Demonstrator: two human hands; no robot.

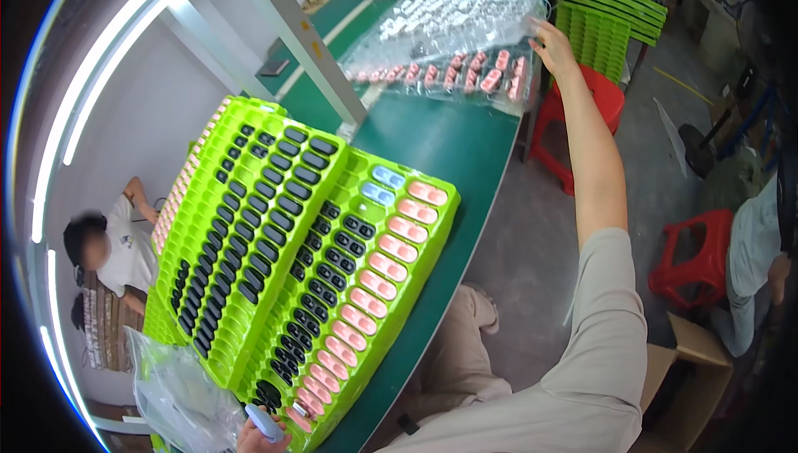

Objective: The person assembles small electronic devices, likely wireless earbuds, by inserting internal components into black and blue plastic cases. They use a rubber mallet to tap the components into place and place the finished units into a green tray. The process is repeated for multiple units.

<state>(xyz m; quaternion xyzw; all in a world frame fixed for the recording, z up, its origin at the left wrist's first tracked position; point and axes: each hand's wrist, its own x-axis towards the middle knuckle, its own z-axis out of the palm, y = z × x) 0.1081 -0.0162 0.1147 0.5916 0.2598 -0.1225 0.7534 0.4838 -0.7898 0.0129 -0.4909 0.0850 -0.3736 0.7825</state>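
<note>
Nearest first: your left hand (262, 439) sits at the lower edge, partly cut off, thumb and fingers closed around a smooth, light-blue, elongated piece (264, 422). That blue piece is just above the near end of a bright-green plastic tray with many pockets (453, 199). Beside the same hand, to its left, lies a crumpled clear plastic bag (183, 386). Along the green tray's right side runs a column of glossy pink oblong pieces (385, 266); left of it stand rows of black two-lobed pieces (342, 258), with two pale-blue oblong pieces (377, 194) near the far end. Overlapping the tray's left part, a second bright-green pocketed tray (220, 366) carries rows of black rounded oblong pieces (307, 176), some pockets bare. Both rest on a dark-green tabletop (449, 137). Farther out, your right arm is stretched forward; your right hand (553, 48) has its fingers pinched on the right edge of a clear moulded plastic sheet (465, 21). Under that sheet, more pink pieces (491, 81) lie in a clear plastic tray (399, 94), near the table's right edge. Right of the table stands a red plastic stool (594, 104); beyond it, a stack of bright-green trays (611, 0). Off left, a person in a white shirt (133, 241).
</note>
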